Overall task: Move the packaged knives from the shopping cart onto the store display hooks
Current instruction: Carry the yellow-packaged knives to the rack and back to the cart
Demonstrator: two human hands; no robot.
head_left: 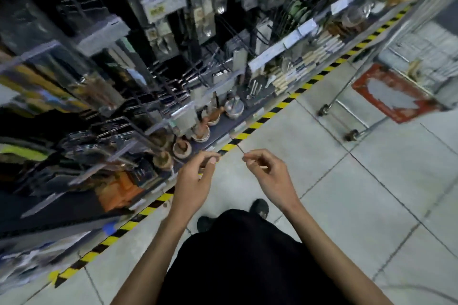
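Both of my hands hover low over the floor tiles beside the shelf base. My left hand [198, 176] has its fingers curled, thumb near the fingertips, and nothing shows in it. My right hand [266, 171] pinches a thin stick-like sliver [240, 149] that pokes out past its fingertips; what it is cannot be told. The shopping cart [386, 96], wire-framed with a worn red sign, stands at the right, and its contents are blurred. The display hooks [153, 106] with hanging packaged utensils fill the left, heavily blurred. No packaged knife is in either hand.
A yellow-black hazard stripe [250, 129] runs along the foot of the shelving. Wooden mortars and pestles [182, 147] sit on the lowest shelf close to my left hand. My dark trousers and shoes [259, 208] are below. Pale floor tiles spread to the right.
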